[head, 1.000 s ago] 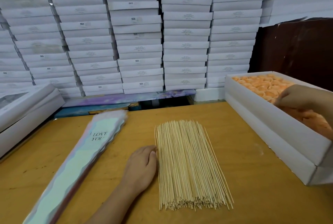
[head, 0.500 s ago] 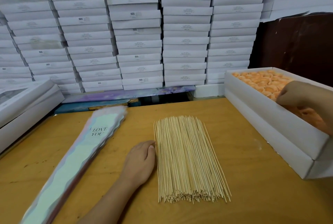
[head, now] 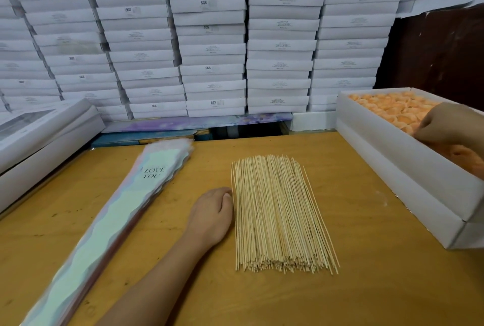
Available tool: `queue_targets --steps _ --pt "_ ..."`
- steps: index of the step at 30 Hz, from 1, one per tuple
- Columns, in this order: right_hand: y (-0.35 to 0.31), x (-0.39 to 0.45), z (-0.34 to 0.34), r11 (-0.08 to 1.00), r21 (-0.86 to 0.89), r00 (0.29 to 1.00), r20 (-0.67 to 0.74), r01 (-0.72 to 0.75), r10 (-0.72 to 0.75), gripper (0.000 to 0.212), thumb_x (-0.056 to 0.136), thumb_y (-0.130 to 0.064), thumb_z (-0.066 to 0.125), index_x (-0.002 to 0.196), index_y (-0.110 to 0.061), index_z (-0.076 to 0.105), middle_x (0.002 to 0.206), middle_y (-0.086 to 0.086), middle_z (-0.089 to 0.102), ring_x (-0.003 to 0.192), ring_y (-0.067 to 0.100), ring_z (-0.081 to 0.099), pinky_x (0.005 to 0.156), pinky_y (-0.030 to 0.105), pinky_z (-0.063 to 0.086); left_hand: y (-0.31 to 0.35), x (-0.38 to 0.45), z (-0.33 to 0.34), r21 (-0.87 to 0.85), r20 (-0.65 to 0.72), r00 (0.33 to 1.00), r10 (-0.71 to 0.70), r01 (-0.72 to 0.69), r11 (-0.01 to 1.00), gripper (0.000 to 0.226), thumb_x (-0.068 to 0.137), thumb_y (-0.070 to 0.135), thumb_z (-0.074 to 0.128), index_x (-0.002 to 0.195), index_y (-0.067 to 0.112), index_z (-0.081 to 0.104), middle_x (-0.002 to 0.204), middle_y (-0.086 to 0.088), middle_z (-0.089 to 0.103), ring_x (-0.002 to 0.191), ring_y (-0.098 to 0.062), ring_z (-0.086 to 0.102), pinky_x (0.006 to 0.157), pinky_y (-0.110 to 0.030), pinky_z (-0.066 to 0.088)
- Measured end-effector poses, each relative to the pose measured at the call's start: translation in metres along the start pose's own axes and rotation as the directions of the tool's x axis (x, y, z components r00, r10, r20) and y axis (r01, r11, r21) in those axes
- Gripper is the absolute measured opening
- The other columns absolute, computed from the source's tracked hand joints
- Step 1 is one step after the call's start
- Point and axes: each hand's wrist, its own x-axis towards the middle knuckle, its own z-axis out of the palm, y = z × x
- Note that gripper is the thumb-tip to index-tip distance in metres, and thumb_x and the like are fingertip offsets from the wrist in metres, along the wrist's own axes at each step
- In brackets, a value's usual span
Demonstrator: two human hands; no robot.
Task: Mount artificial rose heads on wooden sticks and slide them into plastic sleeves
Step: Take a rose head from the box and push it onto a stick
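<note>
Little has moved: right hand (head: 450,124) still digs among rose heads (head: 392,108) at two o'clock, grip unclear; left hand (head: 213,214), loosely curled, touches sticks (head: 277,215) centrally. Picking stage; next, pinch one stick.

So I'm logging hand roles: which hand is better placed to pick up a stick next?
Left. The left hand rests on the table against the stick pile, while the right hand is over in the box of orange rose heads.
</note>
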Motion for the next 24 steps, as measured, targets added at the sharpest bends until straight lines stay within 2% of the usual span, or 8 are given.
queue_targets --steps 2,5,10,13,16,19,22,24 --pt "0.001 -0.001 -0.001 1.0 -0.001 1.0 -0.02 -0.017 0.017 0.014 0.084 -0.026 0.073 0.083 -0.013 0.075 0.081 0.008 0.067 0.077 0.024 0.062 0.065 0.034 0.054 -0.001 0.001 0.0 -0.004 0.004 1.0 -0.004 0.004 1.0 0.036 0.107 0.024 0.034 0.12 0.013 0.066 0.12 -0.001 0.067 0.105 -0.007 0.052 0.085 -0.021 0.03" --pt "0.002 -0.001 -0.004 0.999 -0.006 0.996 -0.085 -0.041 0.04 0.014 0.082 -0.024 0.071 0.078 -0.011 0.074 0.082 0.009 0.066 0.079 0.027 0.06 0.073 0.041 0.058 -0.001 0.001 0.0 0.002 0.015 1.0 -0.013 0.013 1.0 0.038 0.108 0.026 0.033 0.126 0.015 0.064 0.124 0.001 0.066 0.105 -0.003 0.048 0.089 -0.021 0.031" --pt "0.002 0.0 -0.018 0.997 0.025 0.989 -0.129 -0.074 0.077 0.017 0.078 -0.025 0.071 0.082 -0.009 0.069 0.083 0.012 0.065 0.075 0.032 0.062 0.072 0.044 0.059 -0.002 0.001 0.0 0.004 0.028 0.999 -0.016 0.016 1.0 0.039 0.108 0.026 0.033 0.13 0.016 0.063 0.127 0.001 0.065 0.107 -0.003 0.047 0.091 -0.021 0.032" --pt "0.0 -0.001 -0.023 0.997 0.033 0.992 -0.101 -0.07 0.073 0.016 0.08 -0.023 0.07 0.081 -0.007 0.069 0.078 0.013 0.067 0.073 0.031 0.064 0.071 0.043 0.06 -0.001 0.001 0.0 -0.009 0.022 1.0 -0.013 0.013 1.0 0.038 0.108 0.025 0.033 0.128 0.016 0.064 0.123 0.003 0.065 0.103 -0.001 0.045 0.089 -0.021 0.033" --pt "-0.002 -0.007 -0.026 0.995 0.079 0.993 -0.098 -0.063 0.071 0.013 0.082 -0.02 0.068 0.077 -0.007 0.07 0.069 0.012 0.069 0.069 0.03 0.066 0.064 0.039 0.059 -0.001 0.001 0.0 -0.022 0.018 1.0 -0.014 0.015 1.0 0.037 0.108 0.025 0.034 0.126 0.016 0.065 0.115 0.008 0.061 0.101 -0.001 0.045 0.088 -0.023 0.032" --pt "-0.004 -0.018 -0.029 0.984 0.171 0.986 -0.141 -0.058 0.083 0.01 0.081 -0.017 0.067 0.076 -0.009 0.07 0.067 0.011 0.069 0.072 0.032 0.066 0.072 0.047 0.06 -0.001 0.0 0.0 -0.025 0.023 1.0 -0.017 0.017 1.0 0.036 0.107 0.026 0.034 0.123 0.016 0.065 0.11 0.011 0.059 0.099 -0.001 0.045 0.085 -0.022 0.031" --pt "-0.009 -0.034 -0.03 0.948 0.317 0.959 -0.256 -0.033 0.119 0.012 0.083 -0.017 0.068 0.091 -0.009 0.073 0.085 0.017 0.069 0.087 0.039 0.063 0.081 0.052 0.057 -0.001 0.0 0.0 -0.024 0.028 0.999 -0.02 0.021 0.999 0.036 0.107 0.026 0.034 0.12 0.014 0.066 0.113 0.006 0.064 0.1 -0.003 0.048 0.08 -0.019 0.032" --pt "-0.017 -0.051 -0.027 0.899 0.435 0.897 -0.416 0.049 0.152 0.021 0.086 -0.016 0.065 0.103 -0.006 0.074 0.098 0.023 0.069 0.097 0.044 0.061 0.083 0.051 0.053 -0.001 0.001 -0.001 -0.024 0.035 0.999 -0.023 0.024 0.999 0.036 0.107 0.027 0.035 0.126 0.017 0.064 0.112 0.013 0.058 0.101 -0.001 0.046 0.08 -0.016 0.034"
